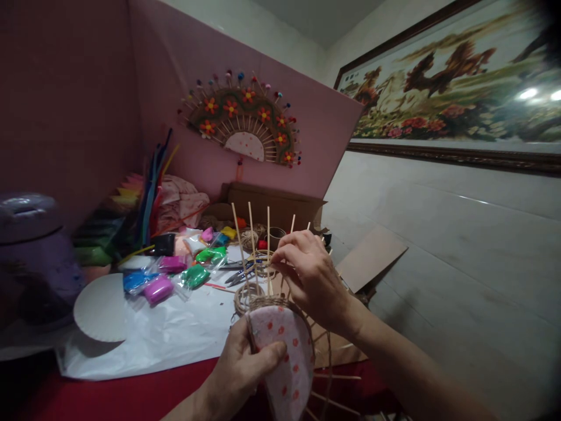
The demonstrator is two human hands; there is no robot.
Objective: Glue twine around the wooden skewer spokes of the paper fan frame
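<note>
- Our left hand (243,368) is closed around the dotted paper piece (287,356). The thumb lies across its front and the other fingers are behind it.
- Our right hand (313,278) is just above it, with the fingertips pressed together in a small pinch among the thin sticks (251,245). We cannot tell if they hold a stick or the string.
- The sticks stand up from the rim of the paper piece, and the brown string (265,302) is woven around their feet, just under the right fingertips.
- We think the sticks are fragile. A strong pull from the pinch could bend or break one, or draw it out of the paper.
- If the left thumb presses too much, the paper may crease. If it loosens, the woven rows could slide and open.
- Behind the right fingers, close by, lie scissors (241,272) and a roll of string (249,238). The loose end could catch on them.
- Left of both hands, well apart, are bags of coloured clay (193,276) and a paper plate (103,307).
- Nothing stands between the two hands.
</note>
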